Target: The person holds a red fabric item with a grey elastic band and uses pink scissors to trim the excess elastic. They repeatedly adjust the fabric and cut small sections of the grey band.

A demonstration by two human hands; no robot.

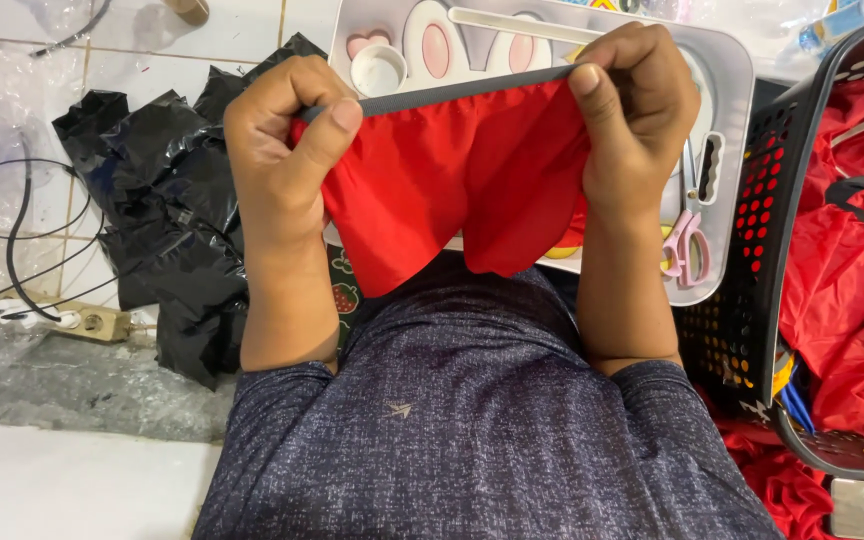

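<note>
I see both hands up in front of the chest, stretching a red fabric piece with a grey elastic band along its top edge. Left hand pinches the band's left end — thumb pressed on the front near the corner, other fingers curled shut behind it. Right hand pinches the right end the same way, thumb on the front face, fingers folded over the top. The band's long axis runs left to right, tilted a little, right end higher than the left; it looks taut between the two grips. The red cloth hangs down from the band toward my body, its lower edge scalloped into two lobes just above the dark blue speckled shirt. The fabric is held in the air, touching no surface, in front of a white plastic tray with pink oval shapes, which lies on the floor beyond the hands. Pink-handled scissors lie at the tray's right edge near its front corner. Just right of the tray stands a black perforated basket full of more red fabric. Left of the hands, crumpled black plastic bags on the tiled floor, and a power strip with black cable near the bags' left edge.
</note>
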